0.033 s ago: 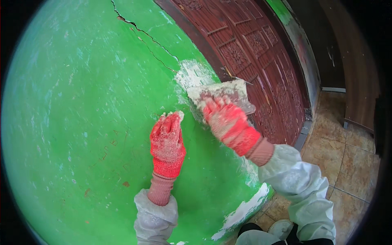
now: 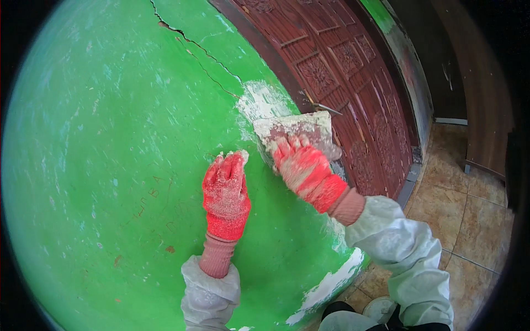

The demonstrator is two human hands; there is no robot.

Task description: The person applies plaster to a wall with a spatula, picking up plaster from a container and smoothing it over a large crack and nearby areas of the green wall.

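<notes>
My right hand [image 2: 303,171], in a red glove smeared with white filler, presses a wide flat scraper blade [image 2: 298,128] against a green painted wall [image 2: 110,138]. The blade lies just below a fresh patch of white filler [image 2: 262,99]. A long dark crack [image 2: 193,44] runs from the top of the wall down to that patch. My left hand [image 2: 225,193], also in a red dusty glove, rests flat on the wall to the left of the blade and holds nothing.
A carved brown wooden door [image 2: 342,66] borders the wall on the right, with a small metal latch [image 2: 323,107] near the blade. Brown tiled floor [image 2: 469,220] lies at the lower right. Another white filler streak [image 2: 331,284] marks the wall's bottom edge.
</notes>
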